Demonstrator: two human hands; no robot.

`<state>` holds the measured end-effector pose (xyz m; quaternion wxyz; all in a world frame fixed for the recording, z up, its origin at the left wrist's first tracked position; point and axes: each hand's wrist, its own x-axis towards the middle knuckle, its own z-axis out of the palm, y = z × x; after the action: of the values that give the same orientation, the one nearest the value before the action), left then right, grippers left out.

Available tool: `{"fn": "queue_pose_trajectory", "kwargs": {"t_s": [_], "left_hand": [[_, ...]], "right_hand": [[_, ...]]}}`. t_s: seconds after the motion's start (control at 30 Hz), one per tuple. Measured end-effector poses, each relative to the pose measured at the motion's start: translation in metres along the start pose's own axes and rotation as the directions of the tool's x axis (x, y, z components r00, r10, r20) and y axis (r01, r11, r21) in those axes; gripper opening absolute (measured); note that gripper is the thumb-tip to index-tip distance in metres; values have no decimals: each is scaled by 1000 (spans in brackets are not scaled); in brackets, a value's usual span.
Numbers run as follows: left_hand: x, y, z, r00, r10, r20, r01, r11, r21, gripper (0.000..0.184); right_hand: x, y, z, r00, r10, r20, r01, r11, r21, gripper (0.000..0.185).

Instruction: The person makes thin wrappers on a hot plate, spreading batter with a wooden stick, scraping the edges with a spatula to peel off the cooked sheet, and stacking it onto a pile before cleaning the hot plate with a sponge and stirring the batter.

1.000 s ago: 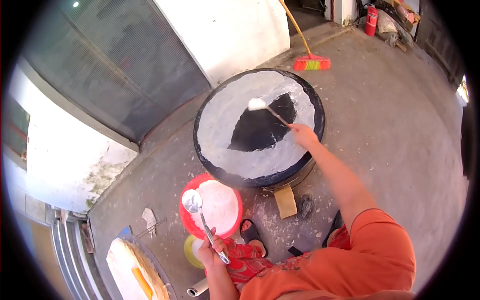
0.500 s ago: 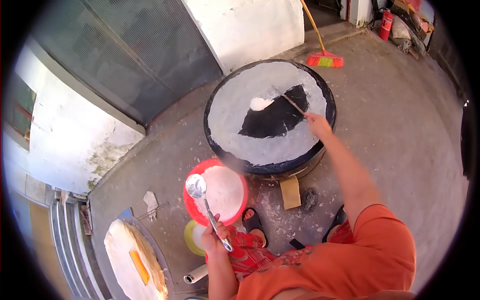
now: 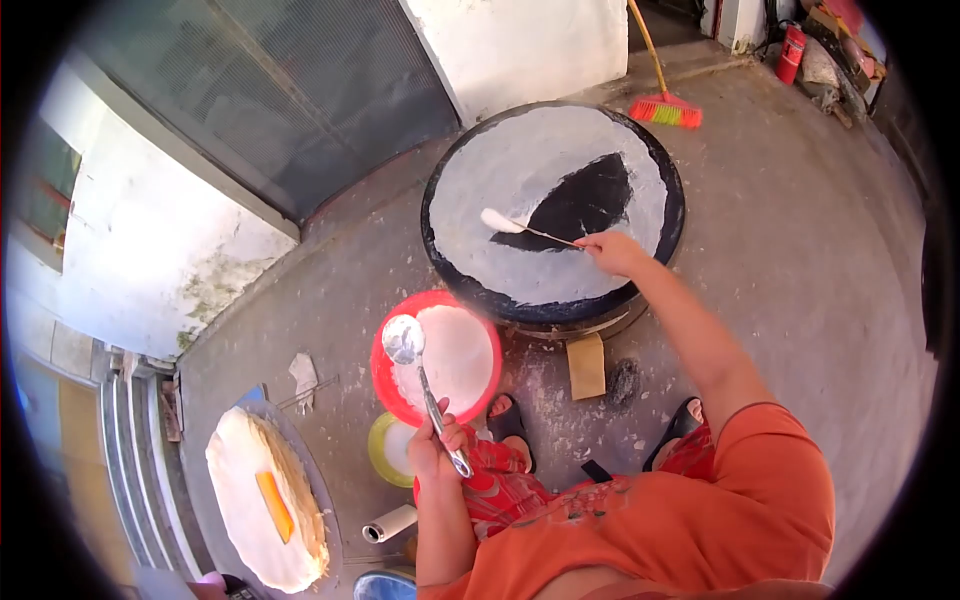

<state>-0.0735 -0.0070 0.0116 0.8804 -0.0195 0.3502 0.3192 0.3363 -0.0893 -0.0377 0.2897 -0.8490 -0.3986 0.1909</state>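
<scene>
A large round black griddle (image 3: 672,225) carries a thin coat of pale batter (image 3: 490,180), with a dark bare patch right of its middle. My right hand (image 3: 612,252) is closed on the thin handle of a batter spreader (image 3: 545,234), above the griddle's front right part. The spreader's far end meets a thick white lump of batter (image 3: 498,219) at the bare patch's left edge; its head is hard to make out. My left hand (image 3: 438,450) grips a metal ladle (image 3: 403,340), its bowl coated white, above a red basin (image 3: 383,372) of white batter or flour.
A yellow-green bowl (image 3: 380,462) stands beside the basin. At left a stack of thin pancakes (image 3: 235,480) bears an orange strip-like object (image 3: 274,508). A yellowish block (image 3: 587,366) leans below the griddle. Behind are a broom (image 3: 665,110) and a red extinguisher (image 3: 790,55).
My right hand has swung the spreader left and toward me. The batter lump has shifted left, and the bare patch is smaller on its left side. My left hand still holds the ladle.
</scene>
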Motion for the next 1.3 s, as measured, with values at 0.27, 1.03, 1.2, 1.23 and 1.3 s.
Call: {"fn": "queue_pose_trajectory", "kwargs": {"t_s": [0.27,1.03,1.2,1.23,1.3], "left_hand": [[-3,2,-4,1000,-2,6,2,1000,2,31],[-3,-3,-5,1000,-17,-2,17,999,36,31],[-3,-6,2,1000,4,-10,-4,1000,12,31],[-3,-6,1,1000,2,-6,-2,1000,17,32],[-4,-8,-1,1000,3,-13,-2,999,36,32]], "right_hand": [[-61,-26,-3,912,-208,-354,66,925,-374,34],[-68,-9,10,921,78,-381,-196,939,-282,42],[-90,-12,43,941,-152,-301,32,929,-368,41],[-75,9,41,929,-157,-335,-17,886,-464,42],[-54,24,7,924,20,-383,-209,864,-459,40]]}}
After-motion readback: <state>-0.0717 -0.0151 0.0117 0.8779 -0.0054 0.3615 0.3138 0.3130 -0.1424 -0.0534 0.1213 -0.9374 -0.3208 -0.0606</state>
